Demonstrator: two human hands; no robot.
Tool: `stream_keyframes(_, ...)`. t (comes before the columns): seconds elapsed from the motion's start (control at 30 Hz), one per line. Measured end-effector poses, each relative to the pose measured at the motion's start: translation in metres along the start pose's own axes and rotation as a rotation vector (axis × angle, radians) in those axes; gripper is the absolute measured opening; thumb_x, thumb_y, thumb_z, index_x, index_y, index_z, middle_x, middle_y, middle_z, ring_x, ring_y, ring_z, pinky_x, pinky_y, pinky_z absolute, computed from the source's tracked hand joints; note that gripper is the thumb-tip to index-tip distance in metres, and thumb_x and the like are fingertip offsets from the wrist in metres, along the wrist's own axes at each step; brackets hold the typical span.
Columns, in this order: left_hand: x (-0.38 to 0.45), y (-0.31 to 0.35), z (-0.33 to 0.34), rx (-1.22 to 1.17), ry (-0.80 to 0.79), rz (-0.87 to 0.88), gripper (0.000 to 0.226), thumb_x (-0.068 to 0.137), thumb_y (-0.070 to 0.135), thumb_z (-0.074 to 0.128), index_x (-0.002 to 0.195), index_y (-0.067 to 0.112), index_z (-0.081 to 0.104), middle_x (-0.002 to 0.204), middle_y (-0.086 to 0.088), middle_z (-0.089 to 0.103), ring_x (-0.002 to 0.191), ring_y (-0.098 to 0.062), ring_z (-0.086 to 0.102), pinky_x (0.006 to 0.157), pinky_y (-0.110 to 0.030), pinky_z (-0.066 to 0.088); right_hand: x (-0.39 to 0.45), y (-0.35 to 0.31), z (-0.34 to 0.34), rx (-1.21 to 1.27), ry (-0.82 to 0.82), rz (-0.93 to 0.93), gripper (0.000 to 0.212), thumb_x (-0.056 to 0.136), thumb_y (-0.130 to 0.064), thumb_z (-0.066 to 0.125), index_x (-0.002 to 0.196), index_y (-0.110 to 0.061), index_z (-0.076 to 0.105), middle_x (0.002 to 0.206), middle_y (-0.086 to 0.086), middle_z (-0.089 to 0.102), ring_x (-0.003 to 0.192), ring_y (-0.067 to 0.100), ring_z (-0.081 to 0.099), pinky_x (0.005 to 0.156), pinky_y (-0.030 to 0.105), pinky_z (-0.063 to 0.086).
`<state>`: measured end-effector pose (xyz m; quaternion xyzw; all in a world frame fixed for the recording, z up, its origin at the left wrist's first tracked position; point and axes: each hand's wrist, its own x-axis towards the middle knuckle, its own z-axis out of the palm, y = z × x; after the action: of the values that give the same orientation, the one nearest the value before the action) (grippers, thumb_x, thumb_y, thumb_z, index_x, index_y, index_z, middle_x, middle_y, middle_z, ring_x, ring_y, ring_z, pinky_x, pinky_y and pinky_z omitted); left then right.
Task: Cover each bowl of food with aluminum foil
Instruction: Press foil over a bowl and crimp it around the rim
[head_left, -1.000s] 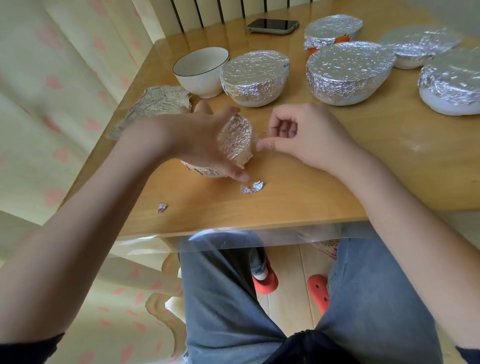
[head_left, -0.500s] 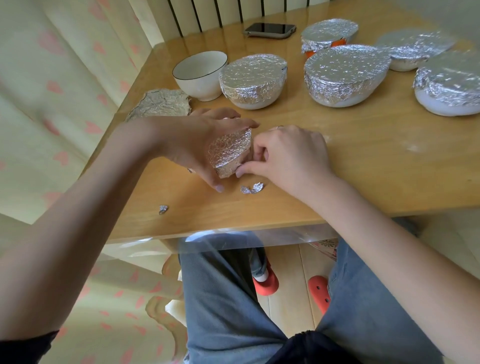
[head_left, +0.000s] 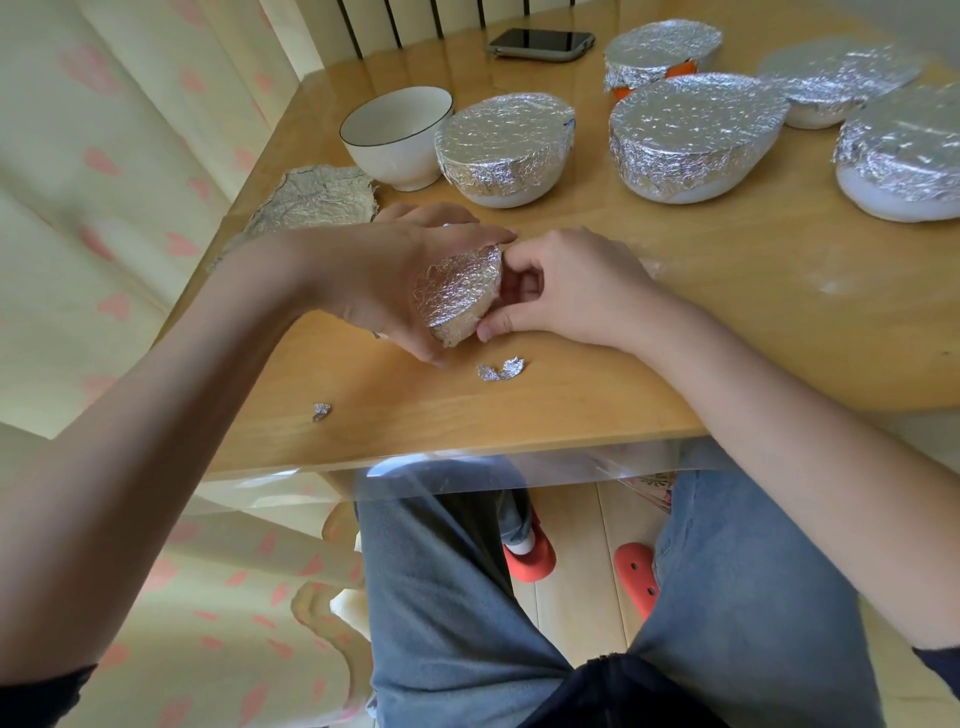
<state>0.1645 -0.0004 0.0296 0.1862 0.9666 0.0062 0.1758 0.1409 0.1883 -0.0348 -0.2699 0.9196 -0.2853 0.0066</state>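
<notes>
Soft, bright daylight falls across the tabletop (head_left: 727, 312), with glare glinting off the foil-covered bowls (head_left: 696, 130) at the far side. Shadows are faint. Wide-angle distortion bends the frame edges, and the far right corner looks slightly blurred.

Crinkled shiny foil (head_left: 460, 291); glossy wood table (head_left: 727, 332).

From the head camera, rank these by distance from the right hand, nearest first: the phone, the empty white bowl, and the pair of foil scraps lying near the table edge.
Measured from the right hand:
1. Foil scraps, on the table just below the hand, toward the person.
2. Empty white bowl, up and to the left, beside a covered bowl.
3. Phone, at the far edge of the table.
</notes>
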Motion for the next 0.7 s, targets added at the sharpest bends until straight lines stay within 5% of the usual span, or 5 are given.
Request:
stream_keyframes(0.4,-0.002,0.001,0.004,0.008,0.020,-0.038,0.114,0.067,0.035,0.083,0.149,0.054,0.006,0.153,0.018,0.015,0.141,-0.015,0.013,0.109,-0.036,0.028,0.009,0.007,-0.002,0.214,-0.039,0.059,0.037,0.056,-0.045,0.086,0.072,-0.019,0.065,0.057,-0.010,0.054,0.051,0.002,0.044,0.056,0.026,0.037)
stream_keyframes(0.5,-0.002,0.002,0.002,0.011,0.019,-0.041,0.114,0.066,0.036,0.084,0.149,0.054,0.006,0.152,0.018,0.016,0.141,-0.016,0.014,0.111,-0.038,0.026,-0.009,0.014,0.000,0.343,0.121,0.114,0.019,0.069,-0.028,0.083,0.077,-0.018,0.070,0.061,-0.011,0.059,0.051,-0.001,0.050,0.060,0.021,0.043)
stream_keyframes(0.57,-0.003,0.003,0.003,0.003,0.024,-0.037,0.113,0.068,0.035,0.083,0.150,0.053,0.007,0.152,0.017,0.016,0.141,-0.015,0.014,0.111,-0.036,0.024,-0.037,0.007,0.005,0.530,0.315,0.224,0.002,0.082,-0.018,0.072,0.084,-0.019,0.072,0.070,-0.010,0.066,0.062,0.000,0.061,0.070,0.022,0.051)
stream_keyframes(0.6,-0.003,0.003,0.004,-0.003,0.027,-0.034,0.113,0.068,0.034,0.083,0.150,0.052,0.007,0.152,0.017,0.016,0.141,-0.015,0.013,0.111,-0.035,0.023,-0.051,0.000,0.007,0.674,0.349,0.286,0.010,0.087,-0.013,0.064,0.091,-0.018,0.072,0.079,-0.006,0.070,0.072,0.004,0.066,0.079,0.027,0.055)
stream_keyframes(0.7,-0.003,0.002,0.005,-0.005,0.033,-0.033,0.113,0.068,0.036,0.083,0.150,0.052,0.006,0.153,0.017,0.015,0.142,-0.014,0.013,0.111,-0.036,0.024,-0.079,-0.025,0.008,0.972,0.213,0.345,0.032,0.092,-0.002,0.050,0.119,-0.010,0.064,0.109,-0.003,0.068,0.101,0.007,0.065,0.097,0.031,0.050)
